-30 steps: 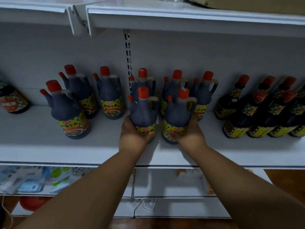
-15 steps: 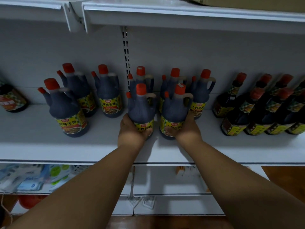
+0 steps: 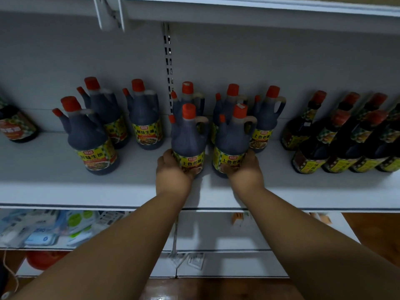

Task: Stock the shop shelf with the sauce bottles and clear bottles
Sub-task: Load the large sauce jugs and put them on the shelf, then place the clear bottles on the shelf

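Hands point(image 3: 173, 174) point(image 3: 245, 169) each hold, seemingly in a curled grip, one sauce bottle point(image 3: 190, 144) point(image 3: 232, 146) upright on the shelf point(image 3: 65, 189).

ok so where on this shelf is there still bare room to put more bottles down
The shelf is bare along its front edge, widest at front left before the lone front jug, and at far left between that jug and the dark bottle. It is crowded mid-shelf, where the left hand and right hand grip jugs, and among the slim bottles right.
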A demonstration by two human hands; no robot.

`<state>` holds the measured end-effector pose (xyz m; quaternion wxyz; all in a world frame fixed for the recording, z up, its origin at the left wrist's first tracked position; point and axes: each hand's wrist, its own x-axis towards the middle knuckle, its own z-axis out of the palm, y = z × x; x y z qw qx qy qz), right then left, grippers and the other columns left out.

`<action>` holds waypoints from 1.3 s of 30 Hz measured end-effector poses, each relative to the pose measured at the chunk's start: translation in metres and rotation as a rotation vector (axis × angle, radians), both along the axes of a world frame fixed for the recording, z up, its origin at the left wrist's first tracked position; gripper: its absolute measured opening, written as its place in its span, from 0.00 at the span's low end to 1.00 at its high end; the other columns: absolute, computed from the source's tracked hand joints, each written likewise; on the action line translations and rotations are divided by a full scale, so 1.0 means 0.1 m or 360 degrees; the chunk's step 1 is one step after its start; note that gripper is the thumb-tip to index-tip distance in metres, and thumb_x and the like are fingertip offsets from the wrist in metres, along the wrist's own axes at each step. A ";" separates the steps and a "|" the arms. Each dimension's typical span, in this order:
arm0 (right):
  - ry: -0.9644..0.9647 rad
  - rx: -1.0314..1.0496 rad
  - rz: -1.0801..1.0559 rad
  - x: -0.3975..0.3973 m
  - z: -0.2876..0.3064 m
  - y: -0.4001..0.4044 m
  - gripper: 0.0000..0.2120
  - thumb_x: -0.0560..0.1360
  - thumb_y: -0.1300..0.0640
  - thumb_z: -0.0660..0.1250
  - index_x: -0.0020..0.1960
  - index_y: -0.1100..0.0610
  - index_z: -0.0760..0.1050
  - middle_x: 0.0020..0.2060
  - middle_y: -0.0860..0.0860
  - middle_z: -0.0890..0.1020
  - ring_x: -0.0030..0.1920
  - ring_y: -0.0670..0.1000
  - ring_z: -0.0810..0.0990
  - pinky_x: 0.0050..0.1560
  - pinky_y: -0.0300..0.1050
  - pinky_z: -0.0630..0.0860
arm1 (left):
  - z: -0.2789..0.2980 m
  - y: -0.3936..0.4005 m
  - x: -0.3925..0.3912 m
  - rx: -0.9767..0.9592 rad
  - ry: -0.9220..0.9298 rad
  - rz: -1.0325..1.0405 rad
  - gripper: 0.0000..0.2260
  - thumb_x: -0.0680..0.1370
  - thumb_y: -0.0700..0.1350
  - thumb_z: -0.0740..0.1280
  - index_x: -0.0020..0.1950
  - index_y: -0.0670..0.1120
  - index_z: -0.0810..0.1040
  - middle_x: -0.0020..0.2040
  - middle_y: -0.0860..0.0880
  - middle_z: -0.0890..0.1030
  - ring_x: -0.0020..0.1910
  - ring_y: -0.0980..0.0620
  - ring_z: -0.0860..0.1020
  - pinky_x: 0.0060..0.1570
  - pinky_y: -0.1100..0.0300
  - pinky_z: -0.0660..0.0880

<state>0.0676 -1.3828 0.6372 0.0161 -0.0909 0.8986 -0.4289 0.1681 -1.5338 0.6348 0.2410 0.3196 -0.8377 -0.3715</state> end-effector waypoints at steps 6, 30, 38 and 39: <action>-0.0051 -0.0012 -0.0080 0.30 -0.01 0.05 0.29 0.70 0.51 0.76 0.60 0.66 0.67 0.57 0.64 0.73 0.54 0.67 0.76 0.51 0.53 0.76 | 0.05 0.16 0.18 -0.0052 -0.0075 0.0101 0.30 0.69 0.49 0.77 0.65 0.39 0.70 0.60 0.38 0.74 0.58 0.38 0.75 0.55 0.53 0.73; 0.0378 -0.0078 0.1630 3.00 0.33 -0.42 0.24 0.74 0.47 0.71 0.64 0.55 0.68 0.60 0.53 0.72 0.60 0.54 0.74 0.57 0.48 0.74 | 0.14 0.92 3.66 -0.0251 -0.0379 0.1024 0.22 0.74 0.48 0.71 0.67 0.52 0.71 0.60 0.52 0.75 0.60 0.51 0.74 0.58 0.53 0.75; 0.0229 0.0050 0.1951 5.04 -0.13 -0.73 0.25 0.75 0.48 0.70 0.67 0.55 0.67 0.61 0.53 0.71 0.60 0.53 0.73 0.53 0.43 0.71 | -0.25 0.94 6.04 -0.0098 -0.0701 0.1307 0.22 0.76 0.51 0.70 0.68 0.54 0.69 0.64 0.53 0.73 0.62 0.52 0.74 0.59 0.52 0.76; 0.0225 0.0076 0.1999 5.23 -0.17 -0.77 0.25 0.75 0.48 0.70 0.67 0.55 0.67 0.62 0.53 0.71 0.61 0.53 0.73 0.52 0.42 0.69 | -0.27 0.92 6.24 -0.0083 -0.0714 0.1323 0.22 0.75 0.51 0.70 0.68 0.54 0.69 0.64 0.53 0.74 0.62 0.51 0.74 0.59 0.51 0.76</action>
